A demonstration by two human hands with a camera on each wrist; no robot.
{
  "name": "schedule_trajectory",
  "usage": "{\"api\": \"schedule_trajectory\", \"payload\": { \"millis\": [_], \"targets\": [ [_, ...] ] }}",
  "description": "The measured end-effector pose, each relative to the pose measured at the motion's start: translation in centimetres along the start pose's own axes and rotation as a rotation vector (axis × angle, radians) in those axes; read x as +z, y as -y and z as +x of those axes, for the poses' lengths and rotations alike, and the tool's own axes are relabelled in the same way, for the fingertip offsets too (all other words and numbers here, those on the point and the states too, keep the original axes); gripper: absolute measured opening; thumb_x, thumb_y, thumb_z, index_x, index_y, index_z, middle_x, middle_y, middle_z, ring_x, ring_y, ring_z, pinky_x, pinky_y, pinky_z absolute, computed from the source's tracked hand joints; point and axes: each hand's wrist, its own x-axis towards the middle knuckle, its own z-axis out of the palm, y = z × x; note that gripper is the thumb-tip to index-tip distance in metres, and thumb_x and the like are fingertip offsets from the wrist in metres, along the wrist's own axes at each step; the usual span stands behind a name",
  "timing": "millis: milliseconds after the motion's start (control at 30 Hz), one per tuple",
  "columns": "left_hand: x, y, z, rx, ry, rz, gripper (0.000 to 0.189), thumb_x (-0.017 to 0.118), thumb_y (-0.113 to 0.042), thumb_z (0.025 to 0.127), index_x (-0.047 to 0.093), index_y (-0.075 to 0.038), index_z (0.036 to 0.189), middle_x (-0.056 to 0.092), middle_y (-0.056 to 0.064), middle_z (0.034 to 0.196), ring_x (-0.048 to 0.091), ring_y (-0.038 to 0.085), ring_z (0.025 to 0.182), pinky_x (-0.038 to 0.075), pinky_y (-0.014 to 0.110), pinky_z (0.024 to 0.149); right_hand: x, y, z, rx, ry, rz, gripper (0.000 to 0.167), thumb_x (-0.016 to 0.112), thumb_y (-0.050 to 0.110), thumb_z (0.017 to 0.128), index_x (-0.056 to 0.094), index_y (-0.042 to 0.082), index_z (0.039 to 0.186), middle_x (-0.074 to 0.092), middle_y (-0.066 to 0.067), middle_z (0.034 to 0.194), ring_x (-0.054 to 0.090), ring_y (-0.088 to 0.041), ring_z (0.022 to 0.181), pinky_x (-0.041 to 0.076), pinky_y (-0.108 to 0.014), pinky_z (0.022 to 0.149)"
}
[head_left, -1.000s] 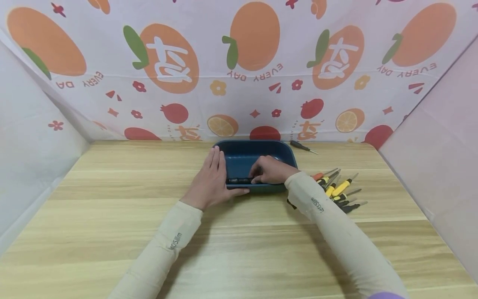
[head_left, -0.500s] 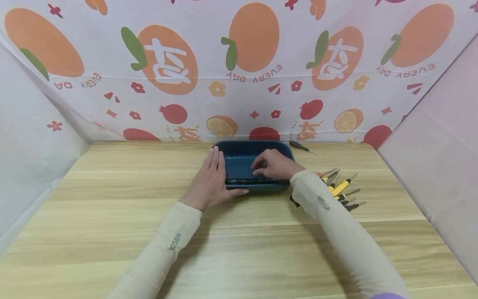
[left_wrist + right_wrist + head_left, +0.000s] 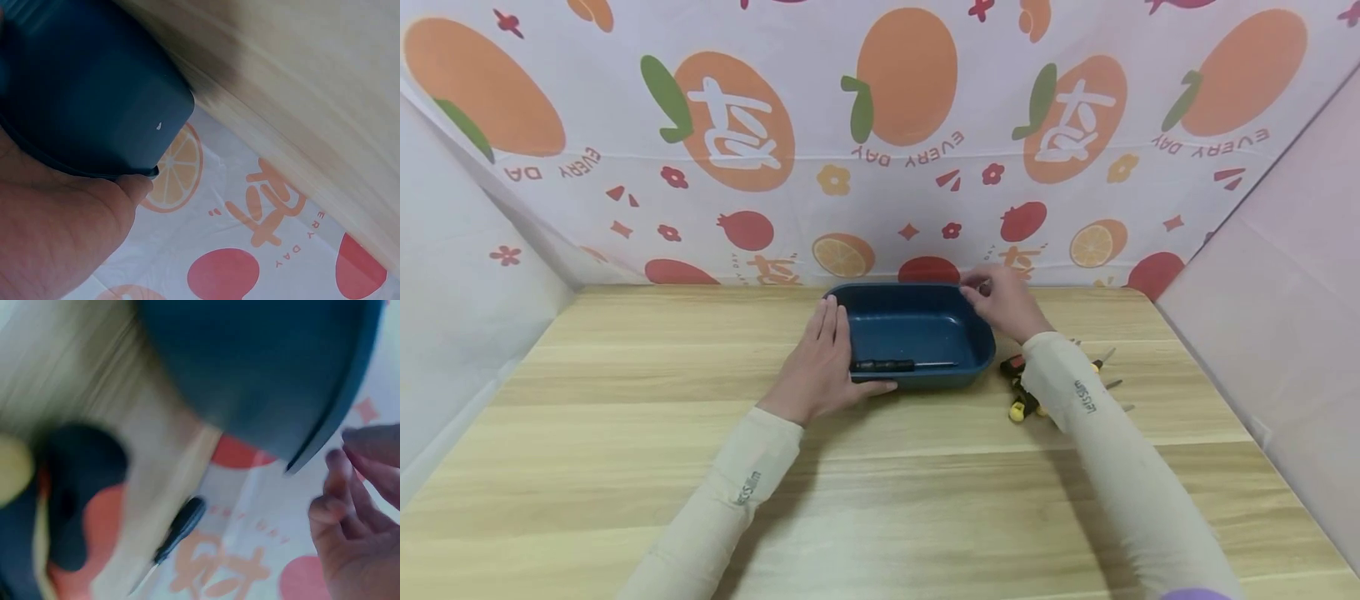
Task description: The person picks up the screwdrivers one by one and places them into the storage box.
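Note:
A dark blue rectangular tray [image 3: 917, 379] stands at the back of the table. Inside it, along the front wall, lies a screwdriver [image 3: 883, 366] with a black handle and its shaft toward the right. My left hand [image 3: 820, 358] rests on the tray's left end, fingers straight and thumb along the front side. Over the tray's back right corner is my right hand [image 3: 1003, 302], its fingers loosely bent with nothing seen between them. A second black-handled screwdriver [image 3: 181, 528] lies beyond the tray in the right wrist view; in the head view my right hand hides it.
To the right of the tray lies a pile of screwdrivers [image 3: 1017, 410] with black, yellow and red handles, partly covered by my right sleeve [image 3: 1075, 392]. A fruit-print cloth [image 3: 910, 192] hangs upright behind the wooden table [image 3: 880, 500].
My right hand has let go of the black screwdriver at the tray's front wall, risen out, and moved right and back to the far corner. My left hand stays in place.

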Motion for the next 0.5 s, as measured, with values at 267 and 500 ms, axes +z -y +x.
{"api": "schedule_trajectory", "payload": {
  "millis": [267,500],
  "targets": [
    [0.2,-0.1,-0.2,0.010,-0.019,-0.001,0.129,0.061,-0.082,0.079,0.020,0.013,0.155,0.016,0.029,0.164,0.013,0.042,0.152,0.018,0.046,0.123,-0.3,-4.0,0.3,0.046,-0.193,-0.038,0.018,0.063,0.003,0.097,0.073,-0.004,0.110,0.073,-0.021,0.106,0.067,-0.035,0.093,0.057,-0.048,0.082],
    [0.2,-0.2,-0.2,0.009,-0.026,0.009,0.128,0.060,-0.082,0.079,0.020,0.013,0.155,0.017,0.029,0.163,0.013,0.042,0.152,0.019,0.045,0.123,-1.0,-5.8,0.7,0.143,-0.067,-0.114,0.023,0.062,0.002,0.095,0.071,-0.009,0.114,0.071,-0.025,0.112,0.064,-0.041,0.109,0.052,-0.053,0.096]
  ]
}}
